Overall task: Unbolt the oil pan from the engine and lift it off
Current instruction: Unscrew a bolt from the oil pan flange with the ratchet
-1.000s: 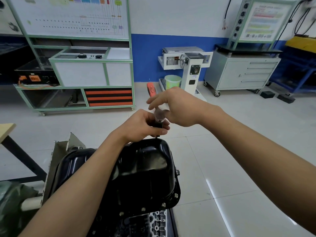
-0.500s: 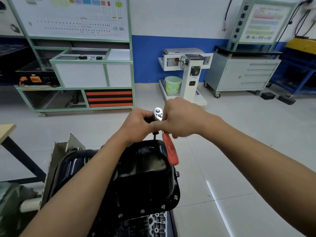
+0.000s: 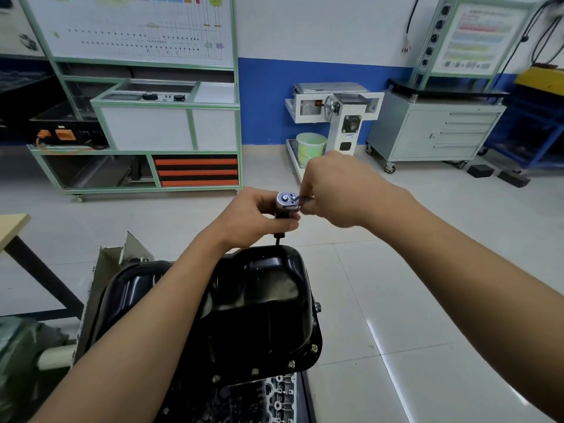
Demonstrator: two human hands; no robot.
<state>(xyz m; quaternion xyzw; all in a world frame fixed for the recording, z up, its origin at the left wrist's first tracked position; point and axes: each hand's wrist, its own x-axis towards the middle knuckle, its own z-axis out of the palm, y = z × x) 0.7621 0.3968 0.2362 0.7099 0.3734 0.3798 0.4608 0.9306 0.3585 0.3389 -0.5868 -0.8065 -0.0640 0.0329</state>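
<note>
1. Lettering first: the white diagram board on the back wall and the coloured panel at top right both carry print, but it's all too blurred to read. Same goes for any mark on the tool.
2. Left hand is clenched round the black socket extension, right under the chrome head of the ratchet. Its fingers wrap the shaft and its thumb lies across the front.
3. Right hand sits just to the right of that head with its fingers curled in, gripping the ratchet where the handle starts. The handle itself is hidden inside the fist.
4. The two hands almost touch, and only the ratchet head shows between them.
5. The extension stands about upright and its lower tip meets the far rim of the oil pan.
6. That pan is glossy black and sits low in the middle of the view, on top of the engine — a strip of grey cast metal shows below its near edge.
7. Bolt heads sit in the flange along the near right corner.
8. Behind it all, on the tiled floor: a green bucket, a white stand and a grey drawer cabinet on castors.
</note>
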